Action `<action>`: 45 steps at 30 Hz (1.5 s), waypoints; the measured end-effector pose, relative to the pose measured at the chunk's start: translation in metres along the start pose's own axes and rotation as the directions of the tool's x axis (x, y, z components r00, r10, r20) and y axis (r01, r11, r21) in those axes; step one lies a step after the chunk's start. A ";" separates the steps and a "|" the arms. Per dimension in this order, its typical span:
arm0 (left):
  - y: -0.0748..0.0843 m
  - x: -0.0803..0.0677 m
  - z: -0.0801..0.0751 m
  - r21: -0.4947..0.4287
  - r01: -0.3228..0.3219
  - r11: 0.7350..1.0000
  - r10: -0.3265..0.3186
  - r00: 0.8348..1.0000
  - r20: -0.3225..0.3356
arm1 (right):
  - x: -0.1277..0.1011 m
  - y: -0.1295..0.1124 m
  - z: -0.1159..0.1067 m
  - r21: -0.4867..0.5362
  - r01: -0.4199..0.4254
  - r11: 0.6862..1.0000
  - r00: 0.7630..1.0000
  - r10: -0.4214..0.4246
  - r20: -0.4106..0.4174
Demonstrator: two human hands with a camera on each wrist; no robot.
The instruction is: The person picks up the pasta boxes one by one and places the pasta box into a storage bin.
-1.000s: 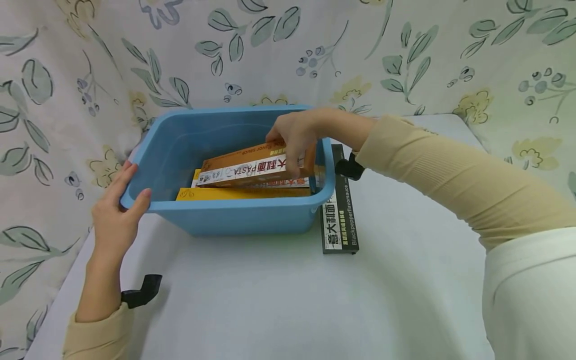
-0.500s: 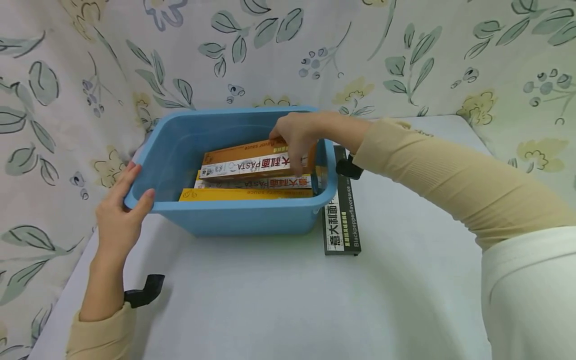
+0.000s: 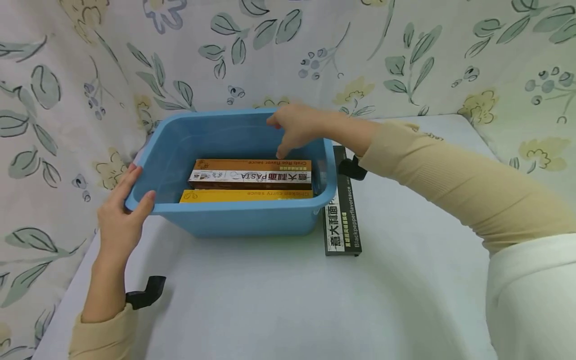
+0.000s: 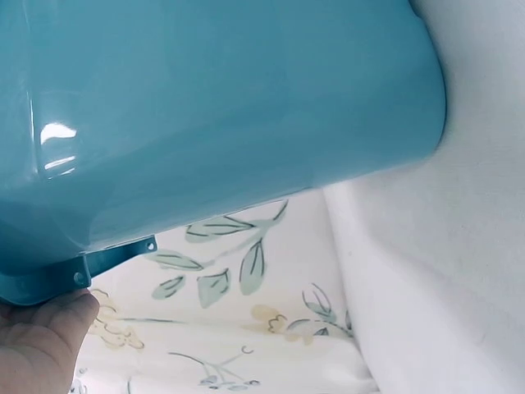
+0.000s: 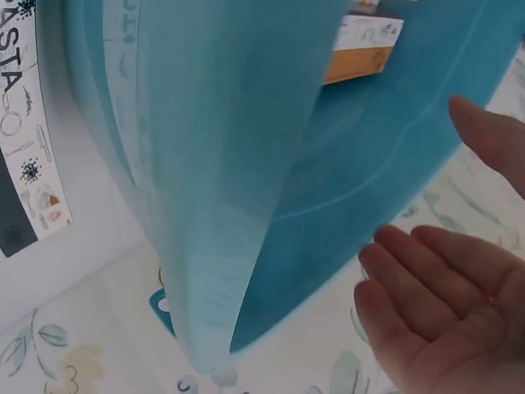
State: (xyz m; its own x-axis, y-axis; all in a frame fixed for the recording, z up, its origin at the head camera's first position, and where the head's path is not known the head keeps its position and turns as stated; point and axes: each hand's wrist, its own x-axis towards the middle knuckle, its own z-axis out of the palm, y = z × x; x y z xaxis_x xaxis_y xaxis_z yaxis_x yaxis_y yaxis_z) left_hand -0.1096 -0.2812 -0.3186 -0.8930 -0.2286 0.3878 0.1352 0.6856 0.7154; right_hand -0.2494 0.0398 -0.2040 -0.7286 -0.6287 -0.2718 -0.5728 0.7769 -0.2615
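Note:
A blue plastic bin (image 3: 234, 219) stands on the white table, tilted in the left wrist view. My left hand (image 3: 119, 215) grips its left end at the near corner, thumb on the rim; in the left wrist view the fingers (image 4: 66, 316) lie beneath the rim. Inside, an orange-brown pasta box (image 3: 250, 175) lies flat behind a yellow pasta box (image 3: 245, 195). Over the right part of the bin hovers my right hand (image 3: 297, 127), holding nothing, with thumb and fingers apart. The right wrist view shows its fingers (image 5: 443, 287) loosely extended beside the bin wall.
A black pasta box (image 3: 342, 220) lies on the table (image 3: 270, 300) against the bin's right side, partly hidden by the right wrist's black camera mount (image 3: 352, 169). A floral curtain (image 3: 279, 55) hangs behind and to the left.
The orange-brown pasta box, tilted in my right hand before, now lies level in the bin. My right hand has let go and risen slightly. The left hand still holds the rim.

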 end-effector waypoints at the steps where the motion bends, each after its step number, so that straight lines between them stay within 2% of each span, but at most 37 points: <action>1: 0.000 0.000 0.000 0.003 0.002 1.000 -0.002 1.000 -0.003 | -0.002 0.000 -0.001 0.024 0.003 1.000 1.000 -0.002 -0.014; 4: -0.001 -0.001 -0.002 0.012 0.002 1.000 -0.001 1.000 -0.014 | -0.008 0.002 0.000 0.101 0.001 0.995 0.995 0.009 -0.097; 8: -0.002 0.000 -0.003 0.010 0.004 1.000 -0.004 1.000 -0.020 | -0.016 0.009 0.007 0.173 0.010 0.985 0.978 0.027 -0.209; 16: -0.002 0.000 -0.002 0.012 0.020 1.000 -0.020 1.000 -0.018 | -0.031 0.019 0.022 0.304 0.016 0.952 0.946 0.084 -0.313; 24: -0.002 0.000 -0.001 0.010 0.003 1.000 -0.003 1.000 -0.026 | -0.058 0.020 0.026 0.390 -0.020 0.920 0.886 0.197 -0.419; 33: 0.000 -0.001 0.002 0.006 -0.018 1.000 0.018 1.000 -0.025 | -0.108 0.025 0.040 0.474 0.041 0.879 0.795 0.259 -0.549; 36: -0.001 -0.001 0.003 0.004 -0.004 1.000 0.004 1.000 -0.019 | -0.123 0.028 0.048 0.502 0.049 0.864 0.775 0.284 -0.565; 40: -0.001 -0.001 0.001 0.012 0.012 1.000 -0.012 1.000 -0.015 | -0.136 0.032 0.055 0.531 0.042 0.846 0.766 0.313 -0.561; 45: 0.001 -0.001 0.002 0.011 0.010 1.000 -0.010 1.000 -0.013 | -0.148 0.036 0.066 0.559 -0.010 0.829 0.779 0.357 -0.515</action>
State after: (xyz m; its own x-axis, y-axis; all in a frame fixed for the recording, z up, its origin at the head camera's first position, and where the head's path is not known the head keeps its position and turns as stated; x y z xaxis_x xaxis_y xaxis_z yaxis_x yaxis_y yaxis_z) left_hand -0.1097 -0.2790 -0.3195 -0.8886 -0.2446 0.3879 0.1212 0.6905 0.7131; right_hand -0.1372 0.1591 -0.2343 -0.9657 -0.1946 0.1719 -0.2574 0.6307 -0.7321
